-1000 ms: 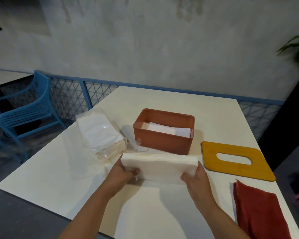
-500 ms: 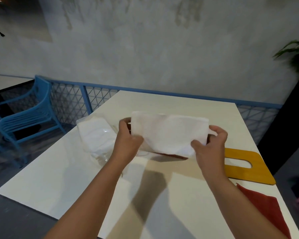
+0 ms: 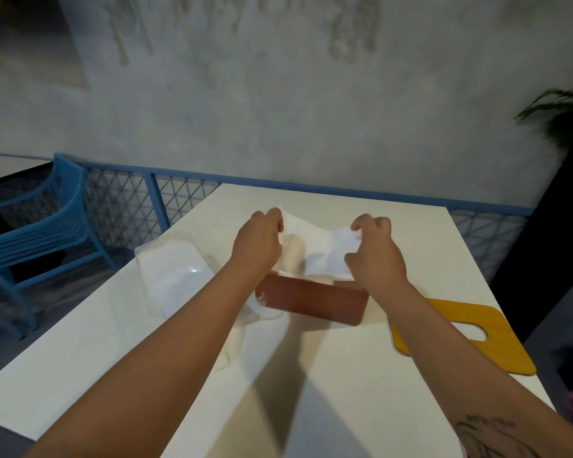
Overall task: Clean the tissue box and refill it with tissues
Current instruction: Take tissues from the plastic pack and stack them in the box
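The reddish-brown tissue box (image 3: 311,300) stands open-topped in the middle of the white table (image 3: 344,391). A white stack of tissues (image 3: 318,249) sags over the box's opening, its lower edge inside the rim. My left hand (image 3: 257,246) grips the stack's left end and my right hand (image 3: 374,256) grips its right end, both above the box. The box's inside is hidden by the tissues and my hands. The yellow lid with an oval slot (image 3: 470,332) lies flat to the right of the box, partly under my right forearm.
A clear plastic pack of white tissues (image 3: 172,279) lies left of the box. A blue chair (image 3: 37,233) and a blue mesh railing (image 3: 133,206) stand beyond the table's left and far edges. A plant (image 3: 563,110) is at the far right.
Both hands lifted the tissue stack off the table's near side, carried it forward and lowered it onto the box's opening. The view tilted up, so the red cloth is out of frame.
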The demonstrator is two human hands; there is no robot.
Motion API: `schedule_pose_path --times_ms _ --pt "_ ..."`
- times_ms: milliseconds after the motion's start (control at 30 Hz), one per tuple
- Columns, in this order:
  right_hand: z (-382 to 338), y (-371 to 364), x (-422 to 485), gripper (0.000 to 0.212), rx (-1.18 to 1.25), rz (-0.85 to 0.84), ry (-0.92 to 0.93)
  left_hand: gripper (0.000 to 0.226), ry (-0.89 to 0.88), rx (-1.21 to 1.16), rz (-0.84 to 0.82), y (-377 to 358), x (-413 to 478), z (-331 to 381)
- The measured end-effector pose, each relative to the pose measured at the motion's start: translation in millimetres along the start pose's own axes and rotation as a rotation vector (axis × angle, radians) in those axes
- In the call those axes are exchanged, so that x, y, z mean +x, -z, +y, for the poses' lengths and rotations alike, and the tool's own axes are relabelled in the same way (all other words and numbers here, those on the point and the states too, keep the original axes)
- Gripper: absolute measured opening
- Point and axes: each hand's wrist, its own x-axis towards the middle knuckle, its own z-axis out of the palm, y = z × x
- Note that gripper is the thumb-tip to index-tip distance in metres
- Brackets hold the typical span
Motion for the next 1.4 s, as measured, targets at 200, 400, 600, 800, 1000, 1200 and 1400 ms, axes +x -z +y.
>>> schedule_pose_path --times_ms 200,400,600,800,1000,1200,1400 --pt "2 -12 13 0.034 -0.158 -0.172 0.003 0.031 0.001 0.192 -0.229 -16 16 4" --pt "6 -23 20 0.031 -0.263 -0.246 0.02 0.028 -0.007 0.216 -0.269 -30 26 5" --pt "12 -33 27 0.035 -0.407 -0.318 0.069 0.023 -0.011 0.24 -0.314 -42 27 0" --pt "14 -40 34 0.035 -0.584 -0.361 0.137 0.021 -0.015 0.297 -0.377 -46 31 1" --pt "18 -45 40 0.012 -0.768 -0.377 0.178 0.026 -0.019 0.411 -0.498 -44 39 6" --pt "14 -41 44 0.017 -0.88 -0.415 0.272 0.03 -0.085 0.507 -0.521 -41 45 16" --pt "12 -50 56 0.024 -0.981 -0.581 0.329 0.051 -0.138 0.521 -0.719 -47 50 17"
